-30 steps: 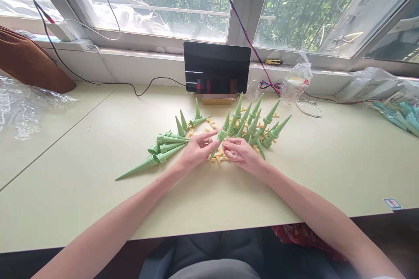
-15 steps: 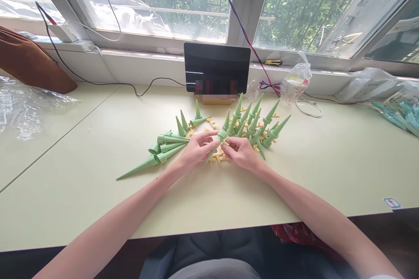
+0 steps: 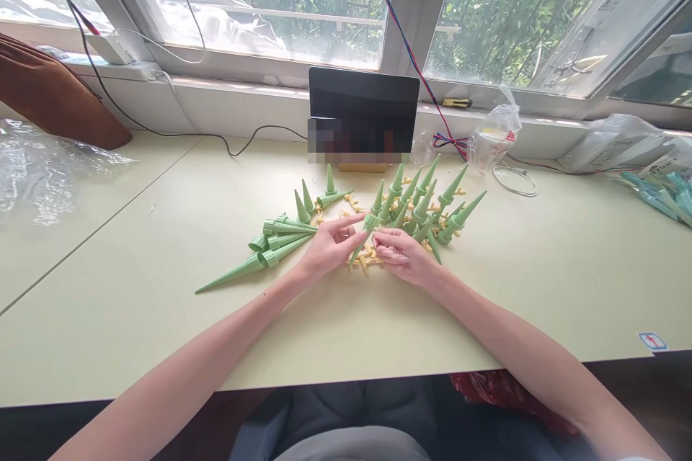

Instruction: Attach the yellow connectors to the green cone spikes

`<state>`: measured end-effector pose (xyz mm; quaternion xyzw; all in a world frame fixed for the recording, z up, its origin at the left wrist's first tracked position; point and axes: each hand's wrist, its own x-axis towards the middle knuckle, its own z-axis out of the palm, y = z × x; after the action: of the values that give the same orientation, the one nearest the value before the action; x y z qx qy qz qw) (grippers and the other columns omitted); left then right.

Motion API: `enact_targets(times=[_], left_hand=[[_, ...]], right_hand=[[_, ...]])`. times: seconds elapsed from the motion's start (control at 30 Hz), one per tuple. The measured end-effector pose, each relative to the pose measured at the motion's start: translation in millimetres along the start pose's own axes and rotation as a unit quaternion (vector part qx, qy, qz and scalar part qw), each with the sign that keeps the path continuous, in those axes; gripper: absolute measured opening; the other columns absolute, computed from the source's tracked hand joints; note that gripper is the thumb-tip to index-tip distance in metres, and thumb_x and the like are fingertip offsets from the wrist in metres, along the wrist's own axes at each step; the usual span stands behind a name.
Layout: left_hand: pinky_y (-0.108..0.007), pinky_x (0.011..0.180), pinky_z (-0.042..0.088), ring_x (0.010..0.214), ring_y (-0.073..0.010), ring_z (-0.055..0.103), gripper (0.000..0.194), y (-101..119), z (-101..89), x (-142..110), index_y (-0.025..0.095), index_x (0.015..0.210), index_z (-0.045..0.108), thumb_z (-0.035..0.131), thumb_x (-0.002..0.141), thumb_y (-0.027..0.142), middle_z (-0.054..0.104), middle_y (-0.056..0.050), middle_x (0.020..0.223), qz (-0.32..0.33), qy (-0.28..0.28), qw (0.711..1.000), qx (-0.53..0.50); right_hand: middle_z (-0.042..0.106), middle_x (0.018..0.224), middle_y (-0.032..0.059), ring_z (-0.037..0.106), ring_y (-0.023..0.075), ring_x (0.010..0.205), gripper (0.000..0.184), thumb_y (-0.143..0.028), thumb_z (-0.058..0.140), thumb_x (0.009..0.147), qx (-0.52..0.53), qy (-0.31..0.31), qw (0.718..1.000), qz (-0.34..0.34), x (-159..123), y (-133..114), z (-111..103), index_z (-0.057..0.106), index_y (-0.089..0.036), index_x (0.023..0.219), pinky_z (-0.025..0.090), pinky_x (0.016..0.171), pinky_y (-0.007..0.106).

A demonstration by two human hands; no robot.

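Note:
My left hand (image 3: 329, 248) pinches a green plastic spike (image 3: 361, 243) that slants down to the left, its wide collar end up by my fingertips. My right hand (image 3: 403, 256) is closed just right of it, fingertips at the spike's collar, over a scatter of small yellow pieces (image 3: 363, 261); what it pinches is too small to name. A cluster of upright green spikes (image 3: 422, 203) stands just behind my hands. A row of green spikes lying flat (image 3: 254, 263) stretches to the left of my left hand.
A dark tablet (image 3: 363, 112) leans on a wooden stand at the back. A black cable (image 3: 162, 131) runs along the windowsill. A clear bag with a cup (image 3: 493, 138), teal spikes (image 3: 662, 191) at the far right, crumpled plastic (image 3: 37, 173) and a brown bag (image 3: 51, 97) at the left.
My two hands stay together at the slanted spike with only small finger movements. The view has shifted slightly.

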<state>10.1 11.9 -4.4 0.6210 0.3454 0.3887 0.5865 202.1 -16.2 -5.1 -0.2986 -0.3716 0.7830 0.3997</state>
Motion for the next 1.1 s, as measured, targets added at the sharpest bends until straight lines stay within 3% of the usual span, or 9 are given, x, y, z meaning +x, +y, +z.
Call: enact_targets(times=[0.23,0.43,0.63,0.83,0.97,1.1], left_hand=[[-0.017,0.036,0.026,0.042,-0.0040,0.032,0.055,2,-0.5,0,0.014,0.125,0.066,0.074,0.080,0.046,0.040,0.007,0.055,-0.046,0.002,0.999,-0.008],[-0.018,0.037,0.026,0.042,-0.0047,0.034,0.057,7,3.0,-2,0.016,0.126,0.065,0.074,0.080,0.048,0.046,0.005,0.059,-0.069,0.004,0.997,-0.018],[-0.019,0.041,0.023,0.044,-0.0057,0.027,0.066,7,4.5,-2,0.015,0.133,0.058,0.073,0.080,0.052,0.032,0.009,0.050,-0.117,-0.008,0.992,-0.050],[-0.020,0.041,0.019,0.044,-0.0053,0.022,0.063,8,5.2,-2,0.016,0.132,0.059,0.070,0.082,0.054,0.029,0.009,0.052,-0.103,-0.043,0.992,-0.062],[-0.019,0.041,0.021,0.044,-0.0050,0.026,0.058,9,4.0,-3,0.016,0.130,0.061,0.069,0.084,0.052,0.038,0.007,0.054,-0.097,-0.052,0.992,-0.057],[-0.020,0.042,0.028,0.045,-0.0071,0.039,0.055,9,2.0,-3,0.015,0.127,0.062,0.067,0.086,0.051,0.051,0.003,0.058,-0.097,-0.072,0.991,-0.059]], right_hand=[[0.048,0.053,-0.0068,0.024,-0.0004,0.033,0.038,-0.044,0.075,0.080,-0.144,0.063,0.987,-0.043,-7,-4,14,0.057,-0.014,0.065,0.014,0.031,0.016],[0.051,0.058,-0.0057,0.026,0.0006,0.035,0.037,-0.047,0.074,0.081,-0.160,0.081,0.982,-0.053,-7,-3,16,0.059,-0.015,0.070,0.014,0.032,0.018],[0.052,0.055,-0.0059,0.029,0.0029,0.036,0.035,-0.049,0.070,0.083,-0.163,0.094,0.979,-0.077,-6,-1,19,0.060,-0.017,0.073,0.021,0.033,0.019],[0.054,0.051,-0.0047,0.033,0.0053,0.032,0.039,-0.052,0.065,0.086,-0.220,0.123,0.957,-0.142,-3,4,20,0.059,-0.017,0.069,0.024,0.033,0.022],[0.053,0.051,-0.0041,0.038,0.0066,0.036,0.040,-0.052,0.063,0.087,-0.276,0.150,0.932,-0.180,-3,8,20,0.058,-0.017,0.068,0.028,0.035,0.022],[0.055,0.054,-0.0026,0.042,0.0080,0.041,0.041,-0.049,0.061,0.089,-0.316,0.155,0.914,-0.203,-4,11,18,0.056,-0.018,0.064,0.032,0.039,0.023]])
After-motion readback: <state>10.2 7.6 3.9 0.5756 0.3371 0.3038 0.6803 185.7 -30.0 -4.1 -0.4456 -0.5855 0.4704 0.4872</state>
